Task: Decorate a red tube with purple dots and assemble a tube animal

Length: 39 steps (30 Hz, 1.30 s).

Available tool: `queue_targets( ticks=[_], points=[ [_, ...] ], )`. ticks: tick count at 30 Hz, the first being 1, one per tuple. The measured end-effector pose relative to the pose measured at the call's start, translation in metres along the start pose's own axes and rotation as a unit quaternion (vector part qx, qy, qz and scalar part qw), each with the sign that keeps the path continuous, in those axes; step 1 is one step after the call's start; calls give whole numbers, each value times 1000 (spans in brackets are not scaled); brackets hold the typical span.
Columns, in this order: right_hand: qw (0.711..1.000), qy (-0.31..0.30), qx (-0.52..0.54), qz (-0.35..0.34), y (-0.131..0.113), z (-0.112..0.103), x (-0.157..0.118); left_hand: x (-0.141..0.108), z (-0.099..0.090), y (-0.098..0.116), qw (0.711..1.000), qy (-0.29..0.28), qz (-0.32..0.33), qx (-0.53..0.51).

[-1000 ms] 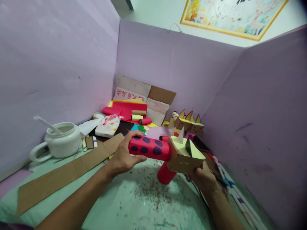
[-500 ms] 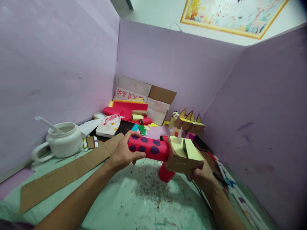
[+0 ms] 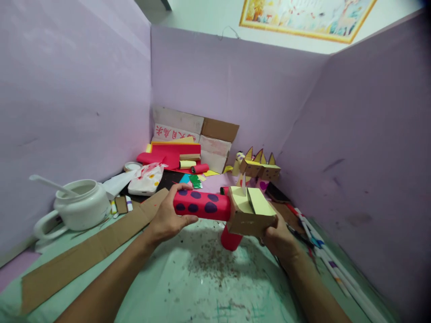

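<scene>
My left hand (image 3: 170,216) is closed round the outer end of a red paper tube (image 3: 202,206) with dark purple spots. The tube's other end meets a small cardboard box (image 3: 254,223) with pale yellow paper on top and flaps standing up from it. Fingers of my right hand (image 3: 280,237) grip that box by its right end. Below the join, a second red tube (image 3: 231,238) points down; whether it is fixed to the box I cannot tell. Part of another red roll (image 3: 224,190) shows behind.
A long cardboard strip (image 3: 90,251) and a white pot (image 3: 82,204) with a spoon lie left. Coloured paper (image 3: 168,154) and an opened carton (image 3: 215,150) stand at the back. Spiked cardboard boxes (image 3: 259,168) sit back right, with long white rods (image 3: 336,269) along the right wall.
The whole view has shifted slightly, so most things appear further left. Both hands keep their hold on the tube and box, whose tilt has changed a little.
</scene>
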State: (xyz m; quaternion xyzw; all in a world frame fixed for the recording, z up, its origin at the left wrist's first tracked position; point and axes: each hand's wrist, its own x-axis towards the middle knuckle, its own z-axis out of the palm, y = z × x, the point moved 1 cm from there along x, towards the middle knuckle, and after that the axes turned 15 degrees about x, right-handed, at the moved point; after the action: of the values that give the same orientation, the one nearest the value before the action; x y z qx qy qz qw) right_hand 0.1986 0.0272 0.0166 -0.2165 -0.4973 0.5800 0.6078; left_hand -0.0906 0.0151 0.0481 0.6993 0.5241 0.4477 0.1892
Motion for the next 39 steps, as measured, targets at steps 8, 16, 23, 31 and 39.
queue_targets(
  ticks=[8, 16, 23, 31, 39],
  points=[
    [998, 1, 69, -12, 4, 0, 1, 1, -4, 1, 999, 25, -19, 41],
    [997, 5, 83, 3, 0, 5, 1, 2, -6, 9, 998, 40, -31, 30],
    [996, -10, 90, 6, 1, 5, 1, 2, -6, 9, 997, 39, -23, 58],
    [997, -8, 79, 11, -3, 4, 3, 1, -3, -4, 997, 53, 12, 57],
    [996, -40, 80, 11, -11, 2, 4, 0, -2, -7, 998, 47, 18, 30]
  ],
)
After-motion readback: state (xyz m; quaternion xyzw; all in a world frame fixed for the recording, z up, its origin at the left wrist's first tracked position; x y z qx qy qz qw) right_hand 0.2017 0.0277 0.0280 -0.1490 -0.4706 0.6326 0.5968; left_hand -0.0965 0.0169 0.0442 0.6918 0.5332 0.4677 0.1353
